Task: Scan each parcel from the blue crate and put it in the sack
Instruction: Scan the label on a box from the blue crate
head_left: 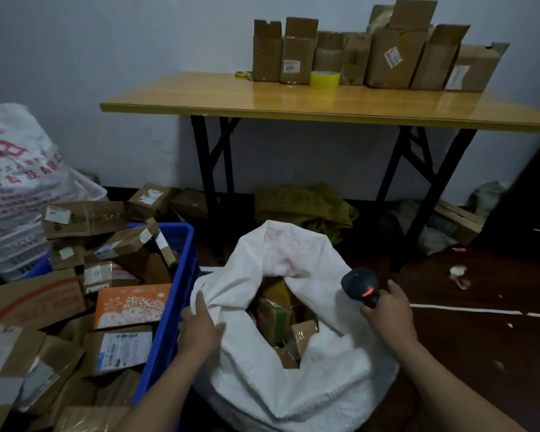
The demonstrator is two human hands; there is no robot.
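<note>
The table [293,98] stands beyond the sack, its legs well behind the sack's far flap and out of the working path. The sack [293,385] sits in front of the person, mouth open and slumped, with several parcels already inside. Its far side stands up as a tall flap and the near rim is folded low. The crate [175,307] is pressed against the sack's left side and is heaped with parcels. An orange box [131,304] and a labelled parcel [122,350] lie nearest the sack.

The left hand [200,325] rests on the sack's left rim with fairly straight fingers pressing the cloth, and it holds no parcel. The right hand [390,310] is above the sack's right rim, curled around the handle of the scanner [360,285], whose red light is on.

This looks like the gap between parcels, with nothing waiting to be scanned. The next move probably calls for the left hand to leave the rim, reach left over the crate wall and lift a parcel label-up towards the scanner. That wall is the edge to clear. The slack rim may sag once released, narrowing the mouth. Right of the sack there is bare floor, giving the scanner arm room.
</note>
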